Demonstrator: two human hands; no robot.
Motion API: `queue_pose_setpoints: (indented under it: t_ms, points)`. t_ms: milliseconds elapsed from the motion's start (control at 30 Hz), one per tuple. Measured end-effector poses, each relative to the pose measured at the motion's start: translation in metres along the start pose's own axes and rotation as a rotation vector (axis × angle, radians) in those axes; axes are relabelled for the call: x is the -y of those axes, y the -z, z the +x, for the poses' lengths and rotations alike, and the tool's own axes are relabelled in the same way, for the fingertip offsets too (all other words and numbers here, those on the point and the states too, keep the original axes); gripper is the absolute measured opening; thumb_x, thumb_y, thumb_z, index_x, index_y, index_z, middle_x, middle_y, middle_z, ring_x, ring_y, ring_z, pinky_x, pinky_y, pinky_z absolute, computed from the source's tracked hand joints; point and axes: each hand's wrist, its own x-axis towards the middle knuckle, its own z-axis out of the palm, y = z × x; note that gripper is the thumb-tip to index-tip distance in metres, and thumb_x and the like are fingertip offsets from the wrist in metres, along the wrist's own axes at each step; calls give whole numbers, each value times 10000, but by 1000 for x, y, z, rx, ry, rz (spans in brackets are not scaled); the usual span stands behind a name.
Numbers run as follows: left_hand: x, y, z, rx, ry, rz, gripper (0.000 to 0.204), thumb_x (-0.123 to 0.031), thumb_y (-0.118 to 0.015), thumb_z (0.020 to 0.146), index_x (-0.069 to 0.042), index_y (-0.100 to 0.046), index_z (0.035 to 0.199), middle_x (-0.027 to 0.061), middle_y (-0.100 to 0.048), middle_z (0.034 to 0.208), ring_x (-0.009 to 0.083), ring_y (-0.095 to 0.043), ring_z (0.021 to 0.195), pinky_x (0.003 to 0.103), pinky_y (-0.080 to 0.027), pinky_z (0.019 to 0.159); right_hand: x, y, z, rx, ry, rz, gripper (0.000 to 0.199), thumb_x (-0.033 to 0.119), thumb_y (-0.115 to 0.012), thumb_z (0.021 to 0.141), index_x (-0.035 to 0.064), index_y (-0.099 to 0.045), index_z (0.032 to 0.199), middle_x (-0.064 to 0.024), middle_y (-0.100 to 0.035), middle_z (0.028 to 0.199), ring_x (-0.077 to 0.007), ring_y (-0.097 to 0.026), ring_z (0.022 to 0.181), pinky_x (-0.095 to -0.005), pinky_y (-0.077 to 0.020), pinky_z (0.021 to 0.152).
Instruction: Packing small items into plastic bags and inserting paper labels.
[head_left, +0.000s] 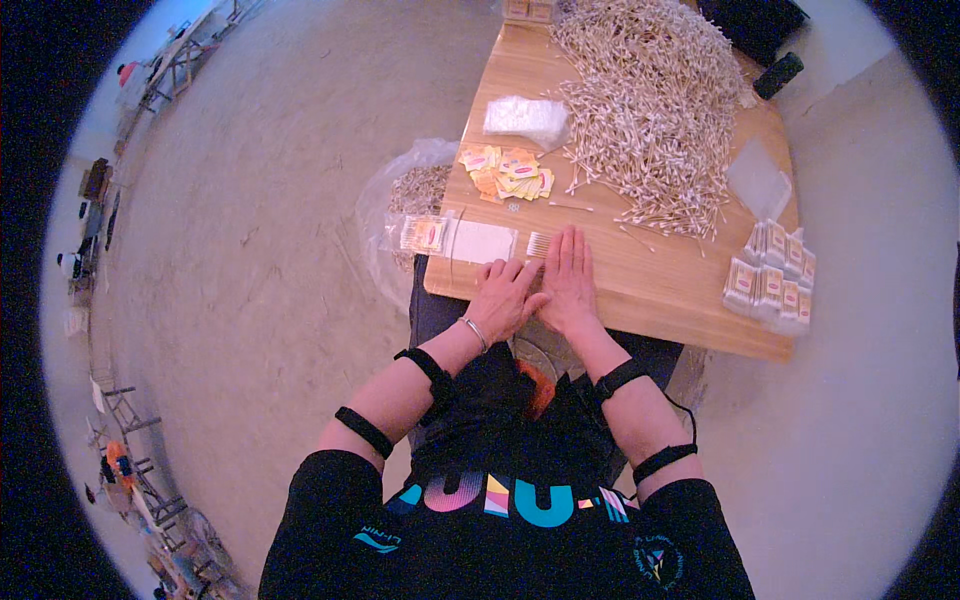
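A short row of cotton swabs [538, 244] lies side by side on the wooden table, between my two hands. My right hand [570, 282] rests flat along the row's right side, fingers stretched out together. Bent fingers of my left hand [503, 299] reach over the row's lower end from the left, with its thumb near the right hand. Neither hand visibly lifts anything. Left of the row are a white pad [485, 242] and a filled clear pack of swabs [424, 234] at the table's edge. My fingers partly hide the swabs.
A big heap of loose swabs [655, 110] covers the table's far side. Orange and yellow cards [515, 175] and a stack of clear bags [526, 120] sit farther left. Filled packs [770, 278] are piled at right. A plastic bag [376, 200] of swabs hangs beyond the left edge.
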Motion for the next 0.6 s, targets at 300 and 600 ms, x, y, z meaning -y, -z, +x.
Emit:
queue_pose_setpoints:
  t_ms: [300,600]
  points:
    - [-2,-4,4,-38,22,29,572,-415,-481,836,-97,-375,1299,124,-509,978,292,-473,925,423,-332,833,1,0,0,-10,-7,18,783,324,-474,789,-68,-117,1366,-236,-79,1446,-365,-26,1356,-436,-51,1104]
    - [-4,0,8,12,76,12,579,-431,-460,848,-100,-362,1312,120,-531,1017,291,-488,971,422,-330,858,1,-1,0,-41,-13,55,739,322,-441,809,-69,-145,1362,-227,-84,1448,-361,-28,1357,-434,-43,1104]
